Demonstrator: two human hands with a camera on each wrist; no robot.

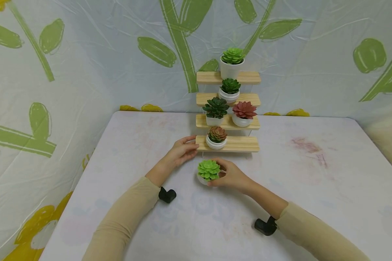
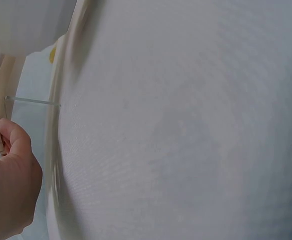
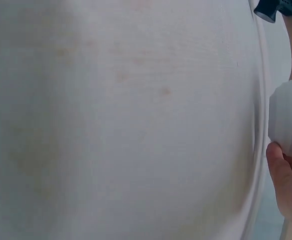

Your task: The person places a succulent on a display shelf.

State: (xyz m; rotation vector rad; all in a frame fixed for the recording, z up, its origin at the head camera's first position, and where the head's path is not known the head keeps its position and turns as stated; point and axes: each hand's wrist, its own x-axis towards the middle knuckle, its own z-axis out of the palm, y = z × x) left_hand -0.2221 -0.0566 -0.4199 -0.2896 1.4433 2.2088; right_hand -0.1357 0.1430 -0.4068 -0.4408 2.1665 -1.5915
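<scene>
A wooden tiered stand [image 1: 241, 144] with several shelves holds small potted succulents in white pots. My left hand [image 1: 182, 151] pinches the left end of its lowest shelf; in the left wrist view the thumb [image 2: 18, 137] lies against the wood. Just in front of the stand, my right hand [image 1: 232, 177] grips the white pot of a bright green succulent [image 1: 208, 169] between thumb and fingers. The right wrist view shows the ribbed white pot [image 3: 286, 117] above the table. On the lowest shelf stands a reddish-green succulent [image 1: 217, 135], left of the middle.
Higher shelves carry a dark green succulent [image 1: 215, 108], a red one [image 1: 244, 110], a green one [image 1: 230, 87] and a light green one [image 1: 232, 57] on top. A white cloth covers the table [image 1: 143, 145]. A leaf-patterned sheet [image 1: 111, 54] hangs behind.
</scene>
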